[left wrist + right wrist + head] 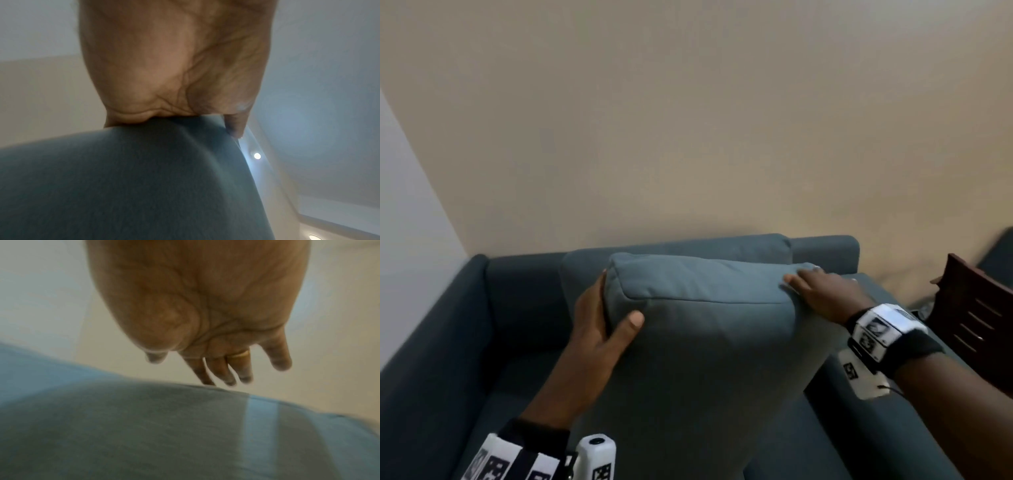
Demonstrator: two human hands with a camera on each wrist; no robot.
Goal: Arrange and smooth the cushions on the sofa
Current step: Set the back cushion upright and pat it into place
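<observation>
A blue-grey cushion stands upright on the seat of a dark blue sofa. My left hand grips its top left corner, thumb on the front face and fingers hidden behind. In the left wrist view the palm presses into the cushion. My right hand lies flat on the top right corner with its fingers straight. In the right wrist view the spread fingers just touch the cushion's top edge. A second cushion leans against the sofa back behind it.
A dark wooden chair stands close to the sofa's right end. The left armrest and the beige wall bound the sofa. Bare seat shows to the left of the cushion.
</observation>
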